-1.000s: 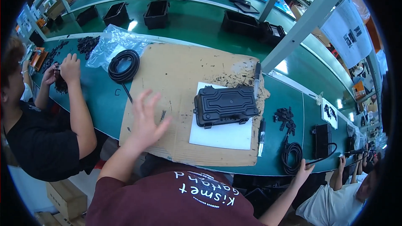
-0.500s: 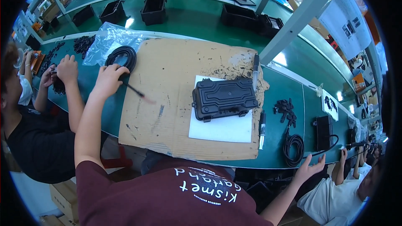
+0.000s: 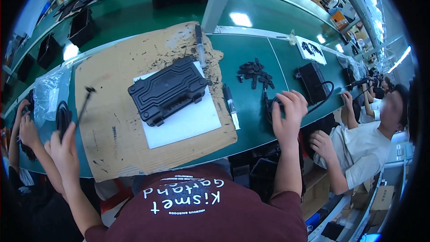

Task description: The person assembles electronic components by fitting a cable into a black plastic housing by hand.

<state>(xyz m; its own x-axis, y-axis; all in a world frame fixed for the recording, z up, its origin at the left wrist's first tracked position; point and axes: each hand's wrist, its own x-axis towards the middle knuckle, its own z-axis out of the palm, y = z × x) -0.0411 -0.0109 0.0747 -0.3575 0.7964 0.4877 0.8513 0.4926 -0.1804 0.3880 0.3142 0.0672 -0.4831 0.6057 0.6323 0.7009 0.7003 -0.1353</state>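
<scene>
On the left, my left hand (image 3: 65,152) is closed on a coiled black cable (image 3: 64,116), held up beside the cardboard's left edge. The cable's loose end (image 3: 90,91) sticks out over the cardboard, blurred. My right hand (image 3: 290,116) is curled over a second coiled black cable (image 3: 268,107) on the green bench; its fingers and thumb close round part of the coil and hide the rest. Between my hands lies a closed black hard case (image 3: 168,90), on a white sheet (image 3: 188,127) atop stained cardboard (image 3: 101,121). Neither hand touches it.
Two syringe-like tubes (image 3: 231,106) lie at the cardboard's right. Beyond are small black parts (image 3: 255,72) and an open black box (image 3: 311,83). A grey post (image 3: 219,4) rises behind the case. Co-workers sit on both sides; one person's hand (image 3: 322,143) is near my right arm.
My view has swung right. The left hand has drawn its cable coil up and away from the plastic bag. My right hand, open before, has closed over the coil on the right.
</scene>
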